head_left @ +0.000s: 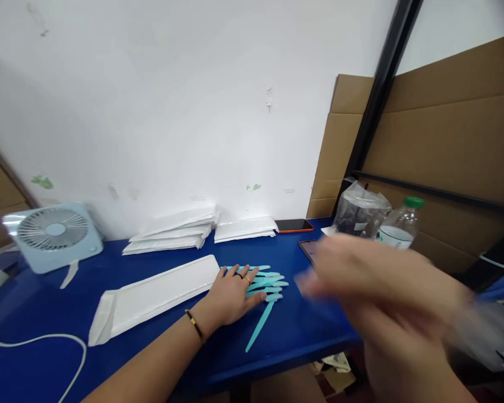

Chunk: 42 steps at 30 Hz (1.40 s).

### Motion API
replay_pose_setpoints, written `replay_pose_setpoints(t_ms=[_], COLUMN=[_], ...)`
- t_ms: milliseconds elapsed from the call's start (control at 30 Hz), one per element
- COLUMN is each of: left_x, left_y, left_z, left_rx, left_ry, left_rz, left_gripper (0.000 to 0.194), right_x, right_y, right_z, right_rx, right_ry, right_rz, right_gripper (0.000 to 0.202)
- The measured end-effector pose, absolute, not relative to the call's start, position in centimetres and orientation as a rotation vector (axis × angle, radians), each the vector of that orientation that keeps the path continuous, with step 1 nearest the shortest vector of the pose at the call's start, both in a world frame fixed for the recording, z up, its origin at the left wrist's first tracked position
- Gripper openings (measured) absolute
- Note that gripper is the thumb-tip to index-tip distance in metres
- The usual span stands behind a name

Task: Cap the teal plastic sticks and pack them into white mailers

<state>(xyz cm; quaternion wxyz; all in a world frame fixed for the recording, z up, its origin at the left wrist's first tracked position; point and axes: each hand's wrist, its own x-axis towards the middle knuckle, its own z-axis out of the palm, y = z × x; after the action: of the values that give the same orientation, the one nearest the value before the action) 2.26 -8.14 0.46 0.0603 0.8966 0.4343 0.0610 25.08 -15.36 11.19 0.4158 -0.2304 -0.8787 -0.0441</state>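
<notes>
My left hand (235, 294) lies palm down, fingers stretched out over a loose row of turquoise eyebrow razors (273, 282), thin sticks with wider ends. It covers part of them. One razor (259, 327) lies apart at a slant, nearer the table's front edge. To the left, a long white padded envelope (163, 294) rests flat, its flap end towards me and its far end beside my left fingers. My right hand (348, 266) is raised over the right side of the table, smeared by motion; its fingers and anything in them cannot be made out.
White envelopes (172, 229) are stacked by the wall, with a smaller pile (246, 228) alongside. Behind stand a blue fan (52, 235) and an orange-edged phone (294, 225). A second phone (307, 249), a bagged cup (359, 210) and a bottle (401, 224) are at the right.
</notes>
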Motion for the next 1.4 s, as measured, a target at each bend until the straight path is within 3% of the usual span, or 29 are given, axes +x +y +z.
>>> replay_pose_setpoints(t_ms=[100,167,267,433,700,1000,1167,1400], left_x=[1.7,1.2,0.7,0.1,-0.1,-0.5,0.0,-0.5], left_y=[-6.0,-4.1,-1.9,-0.7,-0.6,-0.5,-1.2,-0.2], left_z=[1.2,1.2,0.6,-0.4,0.1,0.1,0.3,0.0], left_rx=[2.643,2.531,2.400,2.316,2.407,2.467,2.509,2.430], left_ry=[1.439,1.523,1.514,1.461,1.440,1.487,1.267,1.436], left_rz=[0.312,0.350,0.357,0.373,0.443,0.590,0.435,0.387], left_gripper=[0.045,0.032,0.016,0.018,0.020,0.022,0.021,0.018], right_x=[24.4,23.8,23.4,23.4,24.6,27.1,26.0,26.1], right_y=[-9.6,-5.4,-0.9,0.7,1.7,1.0,-0.1,0.6], right_z=[11.3,9.0,4.5,0.5,-0.2,1.3,1.9,1.4], right_rx=[-0.947,-1.212,-1.361,-1.282,-1.310,-1.379,-1.319,-1.337], right_ry=[-2.279,-2.438,-2.570,-2.570,-2.373,-2.322,-2.575,-2.538], right_rz=[0.066,0.230,0.497,0.689,0.871,0.827,0.833,0.794], right_gripper=[0.023,0.016,0.021,0.026,0.029,0.038,0.034,0.028])
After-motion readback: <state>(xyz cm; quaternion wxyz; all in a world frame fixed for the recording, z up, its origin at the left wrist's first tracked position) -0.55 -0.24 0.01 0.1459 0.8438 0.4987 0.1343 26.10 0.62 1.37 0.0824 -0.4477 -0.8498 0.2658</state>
